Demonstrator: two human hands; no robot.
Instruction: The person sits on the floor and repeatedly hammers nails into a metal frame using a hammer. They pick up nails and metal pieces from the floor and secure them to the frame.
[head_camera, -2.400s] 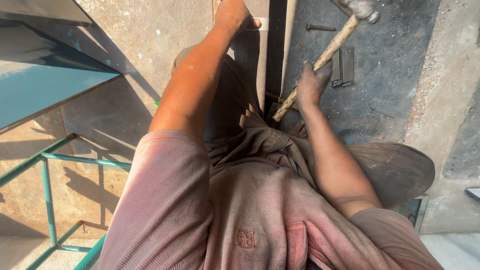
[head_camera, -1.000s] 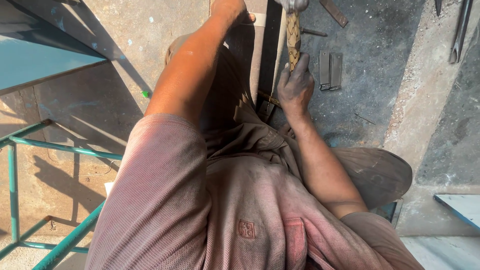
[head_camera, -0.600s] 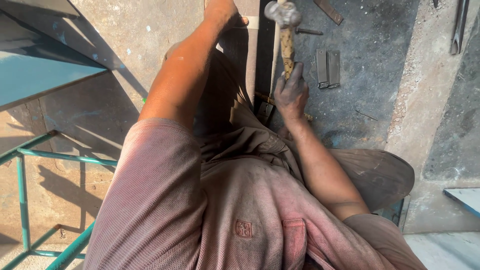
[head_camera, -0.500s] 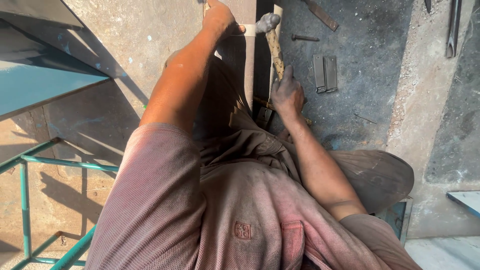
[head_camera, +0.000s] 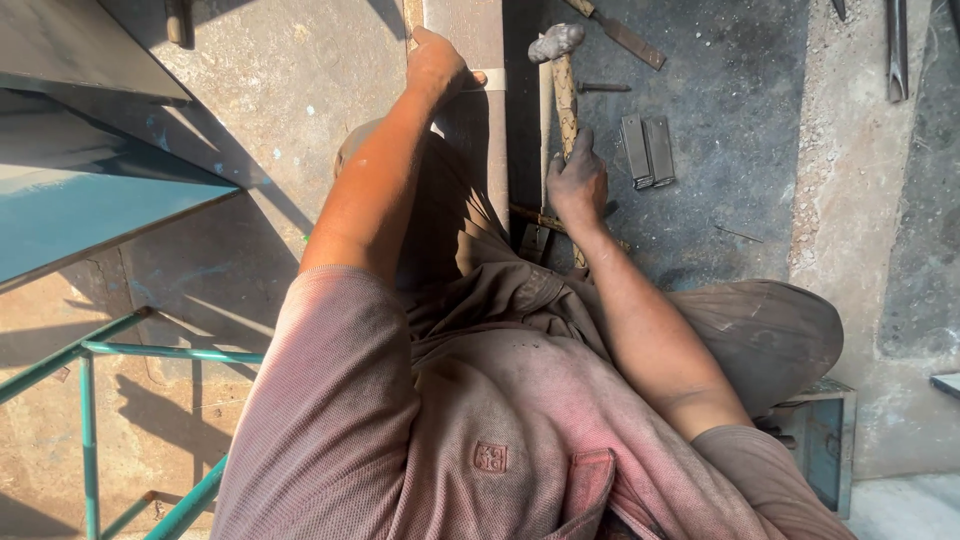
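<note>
We grip the hammer (head_camera: 562, 75) by its wooden handle with our right hand (head_camera: 577, 183) closed, its head just right of the long metal strip (head_camera: 478, 110). Our left hand (head_camera: 436, 68) presses down on that strip's far end, fingers curled.

A faded pinkish-red ribbed shirt (head_camera: 400, 440) with short sleeves, a small square chest emblem (head_camera: 490, 457) and a pocket flap; brownish trousers (head_camera: 770, 330); bare forearms; grimy, dust-darkened hands.
</note>
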